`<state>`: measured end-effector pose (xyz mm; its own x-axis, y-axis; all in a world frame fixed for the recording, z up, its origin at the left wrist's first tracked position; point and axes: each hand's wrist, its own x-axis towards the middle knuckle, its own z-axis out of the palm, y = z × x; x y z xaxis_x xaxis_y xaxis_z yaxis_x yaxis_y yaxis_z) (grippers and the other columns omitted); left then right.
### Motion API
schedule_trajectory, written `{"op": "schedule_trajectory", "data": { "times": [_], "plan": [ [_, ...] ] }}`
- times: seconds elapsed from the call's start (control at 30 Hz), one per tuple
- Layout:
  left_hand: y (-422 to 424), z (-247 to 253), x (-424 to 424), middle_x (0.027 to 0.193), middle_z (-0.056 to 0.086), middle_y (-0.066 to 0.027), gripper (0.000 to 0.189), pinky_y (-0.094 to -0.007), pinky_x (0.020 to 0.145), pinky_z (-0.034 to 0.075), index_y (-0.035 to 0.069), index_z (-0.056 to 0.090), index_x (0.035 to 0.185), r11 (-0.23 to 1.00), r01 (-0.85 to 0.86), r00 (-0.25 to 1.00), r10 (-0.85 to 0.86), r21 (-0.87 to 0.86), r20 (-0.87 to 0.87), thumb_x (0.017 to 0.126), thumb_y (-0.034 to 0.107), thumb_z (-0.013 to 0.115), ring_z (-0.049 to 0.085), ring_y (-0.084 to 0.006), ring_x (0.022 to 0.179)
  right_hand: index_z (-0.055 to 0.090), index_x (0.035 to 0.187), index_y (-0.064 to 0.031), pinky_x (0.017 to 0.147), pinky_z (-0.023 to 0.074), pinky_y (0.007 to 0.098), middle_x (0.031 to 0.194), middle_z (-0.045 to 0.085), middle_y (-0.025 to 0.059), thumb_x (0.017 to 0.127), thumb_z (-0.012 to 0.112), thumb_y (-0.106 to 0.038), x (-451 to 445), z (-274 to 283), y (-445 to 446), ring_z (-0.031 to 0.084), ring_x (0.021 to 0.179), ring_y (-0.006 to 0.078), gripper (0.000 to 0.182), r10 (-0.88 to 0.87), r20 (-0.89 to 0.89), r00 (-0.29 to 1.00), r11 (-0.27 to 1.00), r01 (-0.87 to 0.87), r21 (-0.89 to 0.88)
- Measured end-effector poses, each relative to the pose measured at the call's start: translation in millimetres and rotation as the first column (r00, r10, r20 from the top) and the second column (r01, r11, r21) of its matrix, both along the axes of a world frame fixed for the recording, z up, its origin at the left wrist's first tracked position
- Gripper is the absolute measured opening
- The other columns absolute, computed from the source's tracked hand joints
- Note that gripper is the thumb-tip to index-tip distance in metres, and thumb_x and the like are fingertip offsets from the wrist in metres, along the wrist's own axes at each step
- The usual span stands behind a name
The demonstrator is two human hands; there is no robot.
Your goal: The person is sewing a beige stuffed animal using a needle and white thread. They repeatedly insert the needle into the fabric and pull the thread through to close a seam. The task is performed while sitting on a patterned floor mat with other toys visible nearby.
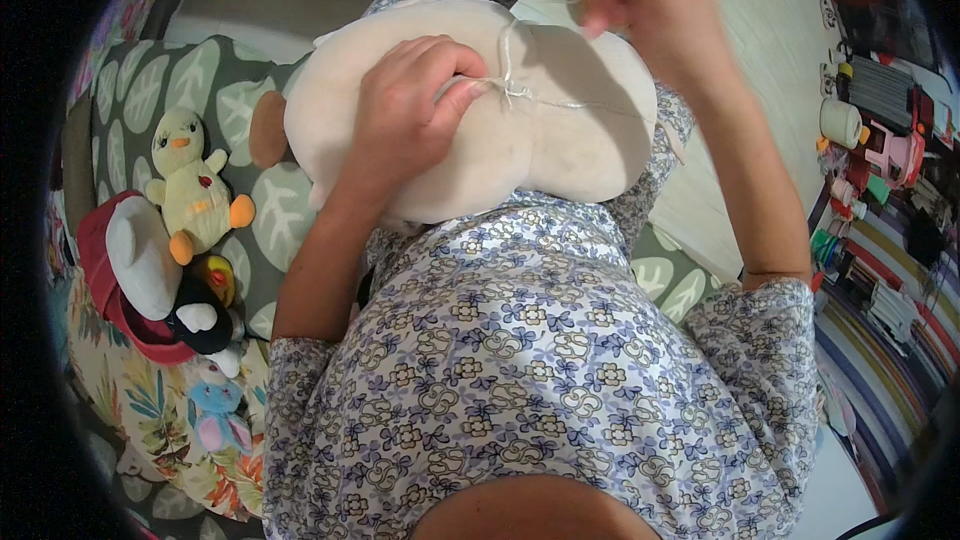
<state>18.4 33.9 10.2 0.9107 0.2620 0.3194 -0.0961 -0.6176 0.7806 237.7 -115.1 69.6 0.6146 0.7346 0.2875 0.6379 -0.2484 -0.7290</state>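
Observation:
A large cream plush toy lies across the lap, with a brown round part at its left end. White string runs over its middle crease, with a knot-like tangle and loose ends. My left hand rests on the plush, thumb and forefinger pinching the string beside that tangle. Raised over the toy's upper right, my right hand is blurred, its fingers curled. Whether it holds a thin thread or a needle cannot be made out. Its shadow falls on the plush's right lobe.
At left, a yellow plush duck, a white-and-red plush, a black-and-white plush and a blue plush lie on leaf-patterned fabric and a floral cushion. A pink plastic item and a white roll stand far right.

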Motion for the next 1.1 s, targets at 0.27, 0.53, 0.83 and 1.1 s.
{"op": "schedule_trajectory", "data": {
  "times": [0.27, 0.53, 0.83, 1.1],
  "plan": [
    [-12.8, 7.8, -7.5, 0.083, 0.062, -0.0105, 0.011, -0.0352, 0.071, 0.048, 0.001, 0.06, 0.085, 0.999, 0.018, 0.998, -0.019, 0.031, 0.052, 0.078, 0.003, 0.069, 0.061, -0.0273, 0.078, 0.054, 0.089, -0.0072, 0.05, 0.0418, 0.0237, 0.067, 0.046, -0.0008, 0.097, 0.058, -0.021, 22.8, 36.8, -10.2, 0.042, 0.052, 0.0104, 0.016, -0.028, -0.681, 0.732, 0.862, 0.362, 0.354],
    [-14.1, 12.2, -3.1, 0.08, 0.062, -0.0099, 0.012, -0.0401, 0.072, 0.048, 0.004, 0.059, 0.082, 1.0, 0.023, 0.997, -0.022, -0.011, 0.078, 0.076, 0.007, 0.069, 0.061, -0.0309, 0.079, 0.048, 0.084, -0.0111, 0.051, 0.042, 0.0186, 0.064, 0.039, -0.0062, 0.102, 0.051, -0.019, 81.0, 68.3, -57.5, 0.037, 0.05, 0.0034, 0.02, 0.175, -0.585, 0.792, 0.684, 0.33, 0.651],
    [-7.9, 12.5, -3.7, 0.081, 0.062, -0.0097, 0.01, -0.0404, 0.073, 0.048, 0.004, 0.06, 0.083, 0.998, 0.055, 0.995, -0.053, -0.029, 0.087, 0.078, 0.007, 0.068, 0.061, -0.0308, 0.079, 0.055, 0.1, -0.0068, 0.046, 0.0423, 0.0225, 0.062, 0.056, -0.0017, 0.101, 0.053, -0.025, -79.1, 26.7, -33.0, 0.053, 0.052, 0.0051, 0.018, -0.02, -0.736, 0.677, 0.961, -0.191, -0.201],
    [-5.5, 10.1, -3.6, 0.081, 0.063, -0.0092, 0.011, -0.0388, 0.072, 0.049, 0.004, 0.06, 0.084, 0.998, 0.041, 0.998, -0.039, -0.054, 0.051, 0.078, 0.008, 0.068, 0.062, -0.0299, 0.08, 0.065, 0.098, -0.0012, 0.053, 0.0488, 0.0265, 0.07, 0.065, 0.007, 0.09, 0.065, -0.011, -107.5, -7.5, -46.6, 0.063, 0.057, 0.0145, 0.012, 0.287, -0.167, 0.943, 0.929, -0.317, -0.193]
  ]
}}
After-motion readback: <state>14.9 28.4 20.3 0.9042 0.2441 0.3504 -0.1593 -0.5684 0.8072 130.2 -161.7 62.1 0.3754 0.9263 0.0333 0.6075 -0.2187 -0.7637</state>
